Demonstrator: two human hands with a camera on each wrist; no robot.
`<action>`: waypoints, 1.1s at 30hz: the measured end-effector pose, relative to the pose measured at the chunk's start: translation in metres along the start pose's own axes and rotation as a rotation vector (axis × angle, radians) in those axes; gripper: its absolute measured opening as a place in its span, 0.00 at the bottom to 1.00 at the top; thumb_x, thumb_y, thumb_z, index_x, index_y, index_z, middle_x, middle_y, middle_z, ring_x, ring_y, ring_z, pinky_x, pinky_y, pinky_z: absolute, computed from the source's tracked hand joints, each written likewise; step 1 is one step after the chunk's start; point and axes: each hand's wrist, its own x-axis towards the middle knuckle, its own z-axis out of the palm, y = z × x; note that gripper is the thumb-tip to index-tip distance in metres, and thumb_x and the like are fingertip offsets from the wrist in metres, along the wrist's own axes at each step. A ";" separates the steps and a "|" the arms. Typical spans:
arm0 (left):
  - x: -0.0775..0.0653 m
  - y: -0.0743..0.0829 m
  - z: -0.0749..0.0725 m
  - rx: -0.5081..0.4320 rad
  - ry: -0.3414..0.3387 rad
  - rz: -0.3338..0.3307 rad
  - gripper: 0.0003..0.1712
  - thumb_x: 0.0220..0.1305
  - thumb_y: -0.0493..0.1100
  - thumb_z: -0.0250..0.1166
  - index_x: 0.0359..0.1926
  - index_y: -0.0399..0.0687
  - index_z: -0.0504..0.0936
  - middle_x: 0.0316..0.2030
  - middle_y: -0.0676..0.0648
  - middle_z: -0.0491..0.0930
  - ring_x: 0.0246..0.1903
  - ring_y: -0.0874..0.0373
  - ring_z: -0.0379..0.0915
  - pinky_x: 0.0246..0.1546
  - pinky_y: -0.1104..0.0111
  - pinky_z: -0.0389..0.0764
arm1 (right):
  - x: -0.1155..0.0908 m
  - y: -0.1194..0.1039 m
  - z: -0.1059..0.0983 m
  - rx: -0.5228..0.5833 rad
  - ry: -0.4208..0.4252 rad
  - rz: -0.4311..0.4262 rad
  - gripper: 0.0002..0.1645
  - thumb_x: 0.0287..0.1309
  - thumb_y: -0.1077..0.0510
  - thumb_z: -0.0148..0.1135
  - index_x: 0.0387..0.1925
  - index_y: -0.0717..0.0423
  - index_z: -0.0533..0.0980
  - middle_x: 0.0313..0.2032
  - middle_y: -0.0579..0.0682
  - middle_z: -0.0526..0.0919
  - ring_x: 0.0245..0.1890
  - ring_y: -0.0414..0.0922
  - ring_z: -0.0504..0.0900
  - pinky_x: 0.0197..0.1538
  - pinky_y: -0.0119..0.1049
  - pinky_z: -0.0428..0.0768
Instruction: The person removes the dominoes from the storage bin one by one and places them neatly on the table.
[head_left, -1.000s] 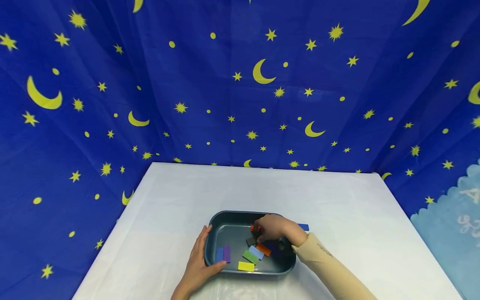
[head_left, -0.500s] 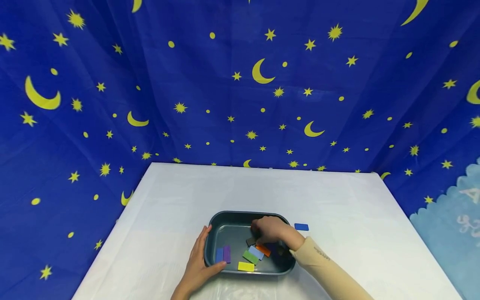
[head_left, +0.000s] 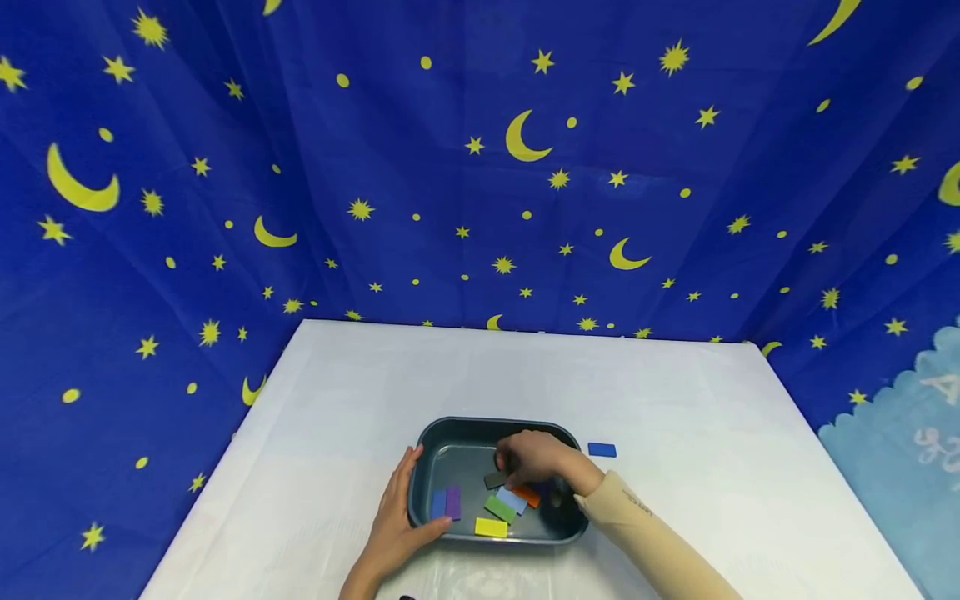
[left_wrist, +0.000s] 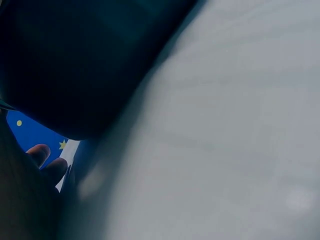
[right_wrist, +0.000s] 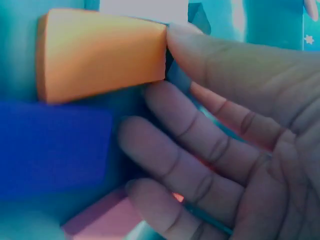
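Observation:
A dark grey-blue rectangular tray stands on the table with several small coloured blocks in it. My left hand rests against its left near corner, thumb over the front rim and fingers along the outer left wall. My right hand reaches inside, fingers bent, beside a dark grey block. In the right wrist view the thumb tip meets the end of an orange block; a blue block and a pinkish block lie nearby. The index fingertip is hidden, so any pinch is unclear.
Also in the tray are a yellow block, a green block, a light blue block and a purple block. A blue block lies outside on the white table. A star-patterned curtain hangs behind.
My right hand has shifted slightly left inside the tray, and the dark grey block has slid left with it. A red block seen at the fingers earlier is now hidden. My left hand stays put.

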 end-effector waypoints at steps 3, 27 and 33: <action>0.000 -0.002 0.001 0.008 -0.001 0.004 0.58 0.42 0.54 0.74 0.73 0.63 0.52 0.72 0.41 0.48 0.67 0.37 0.45 0.53 0.32 0.52 | 0.003 -0.003 0.001 0.025 0.003 -0.042 0.11 0.47 0.60 0.73 0.28 0.48 0.76 0.22 0.35 0.73 0.22 0.34 0.70 0.28 0.31 0.69; 0.001 -0.003 0.001 0.005 0.017 0.035 0.59 0.41 0.55 0.75 0.73 0.61 0.53 0.71 0.38 0.50 0.66 0.38 0.47 0.54 0.33 0.53 | 0.015 -0.007 0.009 -0.006 0.047 0.019 0.15 0.44 0.47 0.75 0.21 0.45 0.74 0.18 0.35 0.72 0.18 0.34 0.68 0.24 0.30 0.68; 0.000 -0.002 0.001 0.005 0.013 0.017 0.58 0.41 0.55 0.74 0.73 0.62 0.53 0.71 0.39 0.50 0.66 0.38 0.47 0.53 0.33 0.53 | 0.013 -0.007 0.009 -0.014 0.052 0.010 0.17 0.44 0.47 0.75 0.19 0.45 0.72 0.17 0.36 0.70 0.17 0.34 0.67 0.23 0.31 0.66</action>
